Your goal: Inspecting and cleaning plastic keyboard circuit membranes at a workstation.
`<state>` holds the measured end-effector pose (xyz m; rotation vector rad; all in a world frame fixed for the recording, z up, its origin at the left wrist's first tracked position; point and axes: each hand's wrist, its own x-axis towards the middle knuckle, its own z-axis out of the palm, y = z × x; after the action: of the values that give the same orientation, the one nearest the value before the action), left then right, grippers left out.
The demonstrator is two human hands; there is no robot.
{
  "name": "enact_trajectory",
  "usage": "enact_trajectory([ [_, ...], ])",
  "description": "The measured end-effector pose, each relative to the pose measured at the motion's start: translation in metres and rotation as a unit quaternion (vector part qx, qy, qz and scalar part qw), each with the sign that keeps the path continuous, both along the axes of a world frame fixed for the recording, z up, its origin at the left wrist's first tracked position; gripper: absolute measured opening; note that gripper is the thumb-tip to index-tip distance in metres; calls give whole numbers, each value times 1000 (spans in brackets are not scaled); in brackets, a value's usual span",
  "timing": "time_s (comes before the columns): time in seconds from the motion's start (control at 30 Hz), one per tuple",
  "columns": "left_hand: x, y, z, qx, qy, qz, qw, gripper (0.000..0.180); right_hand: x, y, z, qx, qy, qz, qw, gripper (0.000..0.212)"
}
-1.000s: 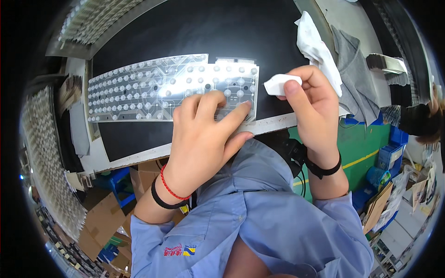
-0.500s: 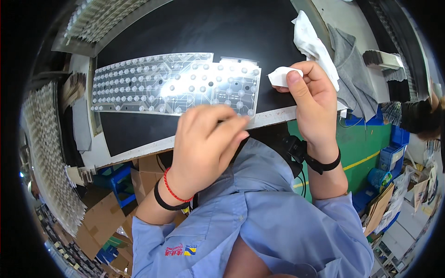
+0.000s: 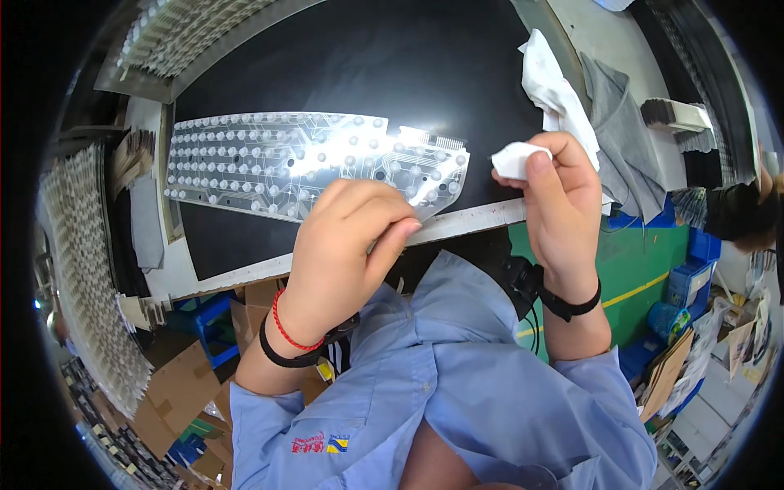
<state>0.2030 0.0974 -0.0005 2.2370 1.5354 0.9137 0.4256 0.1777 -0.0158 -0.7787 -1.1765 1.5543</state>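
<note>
**Membrane sheet laid out, wipe raised clear of it**

The clear keyboard membrane sheet (image 3: 314,167) was lying flat on the black surface (image 3: 343,65), its near edge pinned under the left hand (image 3: 347,245). A small white wipe (image 3: 516,159) was pinched in the right hand (image 3: 563,212), off the sheet; wiping seemingly remained unfinished.

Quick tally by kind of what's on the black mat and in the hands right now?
Clear keyboard membrane sheet, under the left hand: 1
Small white wipe, pinched in the right hand: 1
White cloth at the mat's right edge: 1
Grey cloth beside it: 1
Total: 4
</note>
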Motion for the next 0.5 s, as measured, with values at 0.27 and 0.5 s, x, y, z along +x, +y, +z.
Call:
enact_trajectory([
  [0.27, -7, -5, -4, -102, -270, 42, 957, 9, 1, -14, 0, -44, 83, 71, 993, 17],
  [0.5, -16, -9, -11, -137, -399, 42, 905, 8, -2, -7, -2, -19, 117, 70, 990, 20],
])
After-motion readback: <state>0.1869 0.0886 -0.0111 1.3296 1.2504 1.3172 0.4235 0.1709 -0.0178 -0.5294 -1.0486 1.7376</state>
